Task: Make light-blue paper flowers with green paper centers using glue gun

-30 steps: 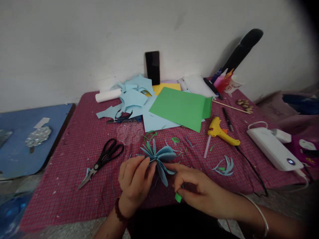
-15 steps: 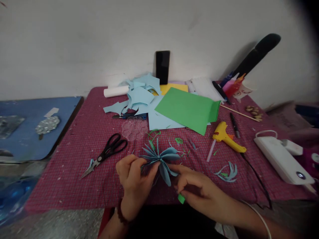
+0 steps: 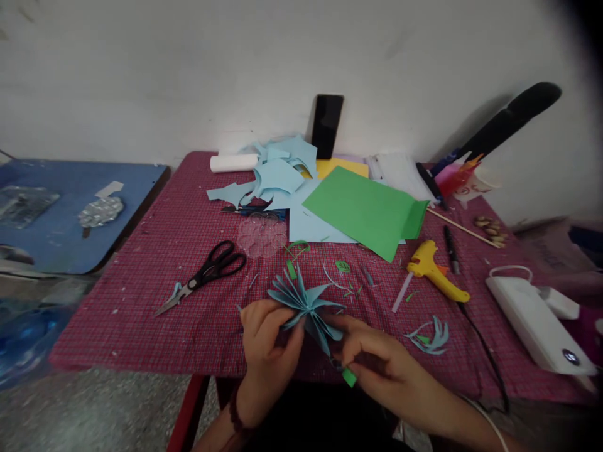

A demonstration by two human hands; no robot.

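A light-blue paper flower (image 3: 308, 307) with many folded petals is held above the front of the table. My left hand (image 3: 271, 342) pinches its left petals between thumb and fingers. From the other side, my right hand (image 3: 384, 364) comes in with its fingers bent, holding a small green paper piece (image 3: 349, 377) beneath the fingertips. Its upper fingers reach the flower's right petals; whether they grip them is partly hidden. Small green paper scraps (image 3: 343, 267) lie just beyond the flower. Black-handled scissors (image 3: 202, 276) rest open to the left.
A yellow glue gun (image 3: 436, 271) with its cord lies on the right, near a white power bank (image 3: 537, 320). Green paper (image 3: 365, 204) and blue offcuts (image 3: 280, 176) cover the back. A phone (image 3: 326, 127) leans on the wall. Blue fringe scraps (image 3: 438, 338) sit front right.
The view has shifted, so the table appears slightly turned. Both hands and the flower sit a little farther right in the picture. The flower is tilted, its upper-left petals more fanned.
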